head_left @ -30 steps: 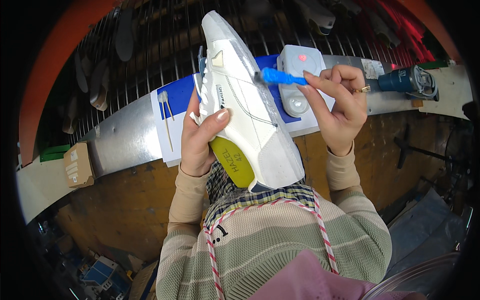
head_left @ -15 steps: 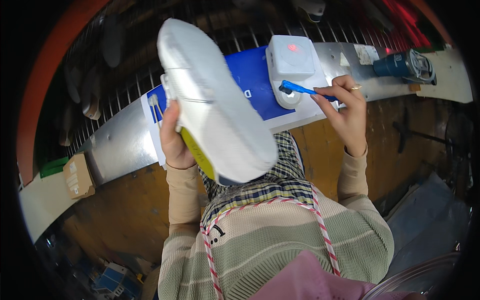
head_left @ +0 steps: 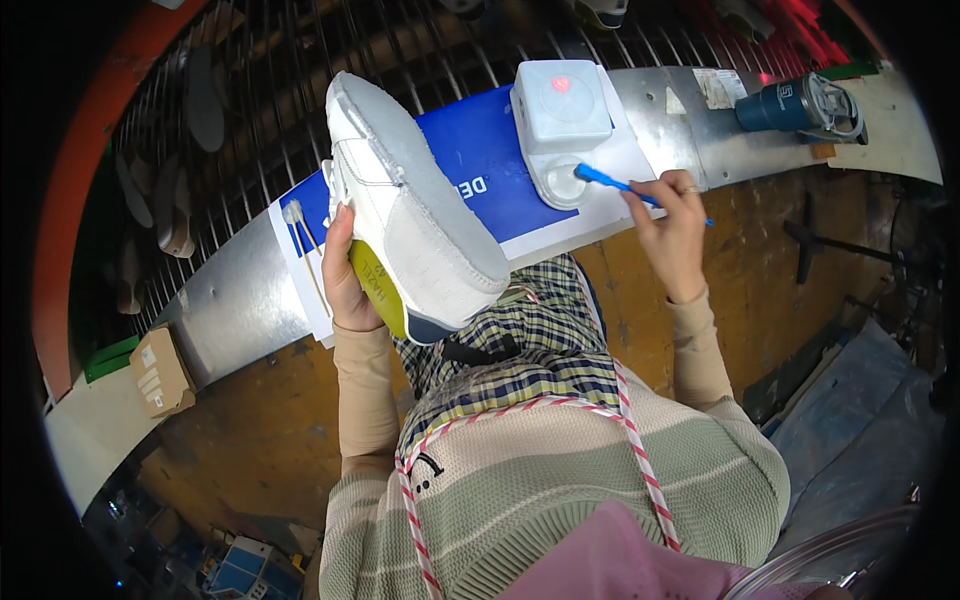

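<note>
My left hand point(head_left: 350, 285) is closed around the yellow-green last point(head_left: 378, 290) inside a white shoe upper point(head_left: 400, 215). The shoe's grey underside faces up, its toe points away from me, and the dark heel is nearest my lap. In my right hand point(head_left: 672, 240) a blue toothbrush point(head_left: 612, 182) is pinched by its handle. Its bristle head is over the round dish at the front of a white plastic dispenser point(head_left: 566, 115); whether the bristles touch the dish I cannot tell.
A blue-and-white sheet point(head_left: 465, 140) lies under the dispenser on the metal bench point(head_left: 235, 300), with cotton-tipped sticks point(head_left: 302, 235) at its left. A blue tumbler point(head_left: 785, 105) stands far right, a cardboard box point(head_left: 160, 372) far left. Dark rods run behind the bench; other shoes are beyond.
The toothbrush head has shifted from the dish's left side to over the dish. The shoe has tilted in my left hand, showing more of its side. The whole view has moved slightly.
</note>
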`<action>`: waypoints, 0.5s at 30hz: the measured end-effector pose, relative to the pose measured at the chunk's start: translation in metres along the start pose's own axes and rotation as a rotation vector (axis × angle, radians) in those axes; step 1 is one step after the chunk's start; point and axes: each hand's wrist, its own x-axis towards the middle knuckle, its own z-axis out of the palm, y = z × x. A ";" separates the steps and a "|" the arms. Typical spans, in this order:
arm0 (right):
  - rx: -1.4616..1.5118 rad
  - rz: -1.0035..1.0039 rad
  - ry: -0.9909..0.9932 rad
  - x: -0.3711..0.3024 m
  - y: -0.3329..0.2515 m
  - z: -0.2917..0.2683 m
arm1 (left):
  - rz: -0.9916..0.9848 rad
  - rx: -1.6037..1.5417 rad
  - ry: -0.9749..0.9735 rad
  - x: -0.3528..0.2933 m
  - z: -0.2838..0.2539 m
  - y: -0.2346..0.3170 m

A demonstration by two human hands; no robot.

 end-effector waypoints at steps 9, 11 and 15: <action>0.777 0.850 -0.395 -0.011 0.020 0.018 | -0.026 0.076 0.063 0.006 0.026 -0.006; 0.943 0.986 -0.478 -0.010 0.011 0.024 | 0.001 0.064 0.058 0.005 0.030 -0.008; 1.190 0.564 -0.425 0.002 -0.033 0.010 | -0.013 0.093 0.050 0.005 0.035 -0.003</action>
